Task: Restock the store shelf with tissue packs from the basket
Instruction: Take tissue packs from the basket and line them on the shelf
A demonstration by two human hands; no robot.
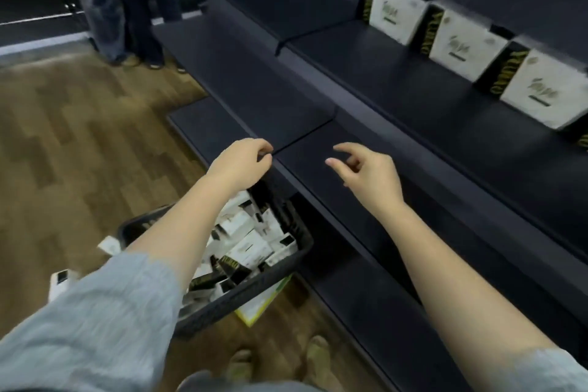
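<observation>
Three white tissue packs [471, 41] with gold lettering too blurry to read line the upper shelf [397, 73]'s back edge. More fill the basket [241, 293] on the floor. Left hand [240, 162] and right hand [366, 173] hover over the lower shelf's front edge, fingers loosely curled, holding nothing.

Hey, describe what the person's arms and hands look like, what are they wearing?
Both hands, left and right, are bare: no gloves, and no rings or watch visible. The forearms are uncovered. Each arm has a light grey-blue ribbed sleeve pushed up near the elbow; the right one shows only at the frame's corner.
</observation>
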